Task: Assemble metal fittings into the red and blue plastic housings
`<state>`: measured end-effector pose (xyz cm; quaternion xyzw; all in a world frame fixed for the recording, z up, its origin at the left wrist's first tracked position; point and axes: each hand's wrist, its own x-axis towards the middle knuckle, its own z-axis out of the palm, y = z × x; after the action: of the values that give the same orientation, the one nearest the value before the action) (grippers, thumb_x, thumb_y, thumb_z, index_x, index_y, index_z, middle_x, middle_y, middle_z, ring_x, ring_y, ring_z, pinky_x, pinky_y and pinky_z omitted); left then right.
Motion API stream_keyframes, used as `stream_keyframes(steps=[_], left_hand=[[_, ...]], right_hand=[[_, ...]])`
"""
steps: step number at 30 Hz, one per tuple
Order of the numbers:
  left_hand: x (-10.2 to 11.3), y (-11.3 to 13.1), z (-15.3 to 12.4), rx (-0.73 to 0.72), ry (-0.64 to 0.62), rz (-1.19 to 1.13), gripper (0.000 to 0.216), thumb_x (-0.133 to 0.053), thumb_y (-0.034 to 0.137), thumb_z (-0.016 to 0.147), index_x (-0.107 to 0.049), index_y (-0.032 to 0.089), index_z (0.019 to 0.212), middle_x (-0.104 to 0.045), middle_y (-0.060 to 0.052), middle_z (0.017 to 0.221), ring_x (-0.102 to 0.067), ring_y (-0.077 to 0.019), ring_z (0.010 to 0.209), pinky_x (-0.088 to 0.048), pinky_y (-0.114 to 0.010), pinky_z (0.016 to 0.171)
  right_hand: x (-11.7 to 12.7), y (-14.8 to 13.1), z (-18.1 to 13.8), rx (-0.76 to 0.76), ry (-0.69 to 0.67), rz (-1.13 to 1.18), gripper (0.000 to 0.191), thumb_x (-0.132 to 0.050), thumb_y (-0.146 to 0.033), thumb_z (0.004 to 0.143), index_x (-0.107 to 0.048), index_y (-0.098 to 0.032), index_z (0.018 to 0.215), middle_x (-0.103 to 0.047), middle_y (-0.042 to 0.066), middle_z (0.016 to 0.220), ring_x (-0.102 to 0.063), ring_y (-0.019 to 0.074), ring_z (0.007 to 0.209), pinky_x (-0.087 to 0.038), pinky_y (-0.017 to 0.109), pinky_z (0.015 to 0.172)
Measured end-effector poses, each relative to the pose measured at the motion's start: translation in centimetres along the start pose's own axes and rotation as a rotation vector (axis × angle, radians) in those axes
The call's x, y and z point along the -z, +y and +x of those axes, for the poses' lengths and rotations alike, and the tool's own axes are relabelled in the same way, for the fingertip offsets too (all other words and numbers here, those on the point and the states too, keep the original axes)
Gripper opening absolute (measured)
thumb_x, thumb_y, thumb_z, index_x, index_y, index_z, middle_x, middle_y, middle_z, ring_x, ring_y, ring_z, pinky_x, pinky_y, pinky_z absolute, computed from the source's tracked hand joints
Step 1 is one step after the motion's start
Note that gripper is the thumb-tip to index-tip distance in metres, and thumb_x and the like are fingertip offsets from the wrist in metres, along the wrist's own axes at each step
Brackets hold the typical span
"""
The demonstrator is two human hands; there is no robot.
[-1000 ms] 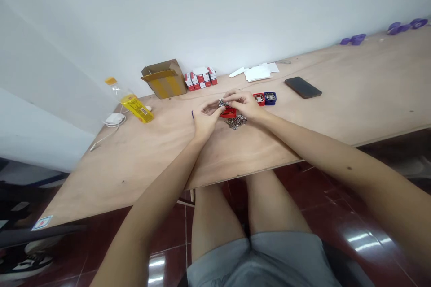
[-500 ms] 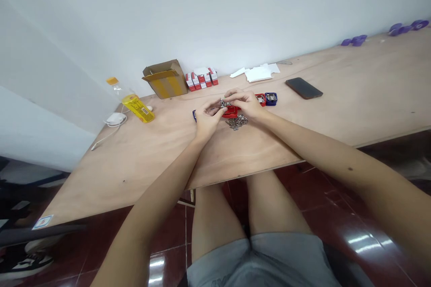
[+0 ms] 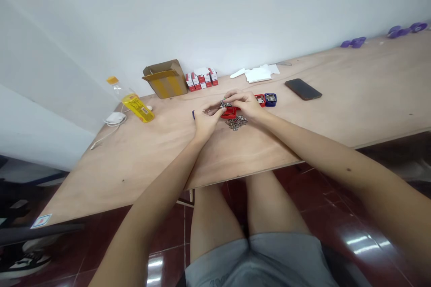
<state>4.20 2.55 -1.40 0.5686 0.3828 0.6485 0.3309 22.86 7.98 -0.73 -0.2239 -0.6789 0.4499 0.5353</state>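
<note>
Both hands meet over the middle of the wooden table [image 3: 269, 143]. My left hand [image 3: 205, 120] and my right hand [image 3: 244, 103] pinch a small silver metal piece [image 3: 222, 104] between their fingertips. Just under it lies a red plastic case [image 3: 229, 112]. A little pile of metal chain [image 3: 237, 122] rests on the table in front of the red case. A small red case [image 3: 259, 99] and a blue case [image 3: 270, 98], each with metal inside, sit right of my right hand. A bit of blue [image 3: 193, 115] shows behind my left hand.
A dark phone [image 3: 303, 88] lies to the right. White papers [image 3: 257, 72], several red-and-white boxes [image 3: 201, 79] and an open cardboard box [image 3: 164, 79] stand by the wall. A yellow-liquid bottle [image 3: 133, 101] and white charger [image 3: 115, 119] sit at left. Purple pieces [image 3: 353, 43] lie far right.
The hands stay together on the small metal piece with only slight finger shifts. The view has moved a little.
</note>
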Motion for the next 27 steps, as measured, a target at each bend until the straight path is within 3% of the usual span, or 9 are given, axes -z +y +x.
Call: stream_keyframes(steps=[6,10,27], left_hand=[[-0.1,0.05,-0.06,0.013,0.019,0.006,0.037,-0.098,0.034,0.068,-0.085,0.017,0.097,-0.086,-0.011,0.107,-0.082,-0.0315,0.107,-0.063,-0.055,0.112],[-0.13,0.09,-0.09,0.019,0.016,0.003,0.037,-0.099,0.036,0.068,-0.084,0.016,0.095,-0.085,-0.012,0.106,-0.081,-0.0325,0.108,-0.061,-0.056,0.113],[0.03,0.02,0.05,0.011,0.0,0.017,0.042,-0.098,0.035,0.068,-0.083,0.017,0.103,-0.085,-0.012,0.104,-0.082,-0.0313,0.106,-0.063,-0.055,0.11]], right_hand=[[0.05,-0.01,0.06,-0.001,0.016,-0.011,0.018,-0.074,-0.024,0.085,-0.089,-0.028,0.095,-0.074,0.006,0.114,-0.067,0.0251,0.117,-0.053,0.047,0.112],[0.08,0.16,0.11,0.014,0.019,0.022,0.016,-0.073,-0.023,0.085,-0.089,-0.027,0.086,-0.073,0.006,0.112,-0.067,0.0244,0.114,-0.055,0.045,0.107],[-0.1,-0.08,-0.03,-0.026,0.031,0.018,0.014,-0.075,-0.027,0.085,-0.088,-0.027,0.089,-0.075,0.006,0.116,-0.067,0.0246,0.117,-0.054,0.045,0.111]])
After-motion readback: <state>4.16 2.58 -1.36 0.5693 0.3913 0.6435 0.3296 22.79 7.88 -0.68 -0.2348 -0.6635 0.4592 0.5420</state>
